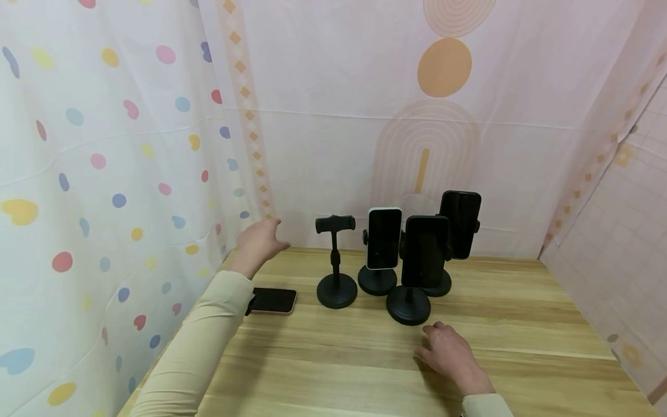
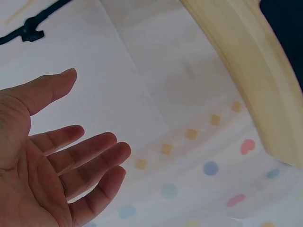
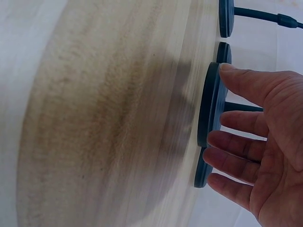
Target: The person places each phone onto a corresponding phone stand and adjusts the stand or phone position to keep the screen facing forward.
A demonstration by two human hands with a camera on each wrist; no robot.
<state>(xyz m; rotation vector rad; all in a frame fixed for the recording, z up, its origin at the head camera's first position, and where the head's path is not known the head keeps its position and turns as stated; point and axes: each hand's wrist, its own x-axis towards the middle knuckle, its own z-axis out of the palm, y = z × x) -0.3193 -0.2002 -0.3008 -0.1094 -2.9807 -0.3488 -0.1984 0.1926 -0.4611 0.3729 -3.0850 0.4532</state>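
My left hand [image 1: 257, 246] hovers left of an unloaded black phone stand [image 1: 335, 258], thumb and fingers apart with nothing between them. Below its wrist a dark-screened phone [image 1: 275, 301] lies flat on the table, its left end hidden by the sleeve. In the left wrist view the palm and loosely bent fingers of that hand [image 2: 71, 161] show. My right hand [image 1: 448, 350] is just in front of the round base [image 1: 409, 306] of the nearest loaded stand, relaxed and holding nothing. That stand bears a black phone [image 1: 425, 252] upright.
Behind the front stand, one stand holds a white-edged phone [image 1: 384, 238] and another holds a black phone [image 1: 461, 225], set higher. All stand on a wooden table [image 1: 333, 370]. Patterned curtains [image 1: 323, 150] hang along the table's back and both sides.
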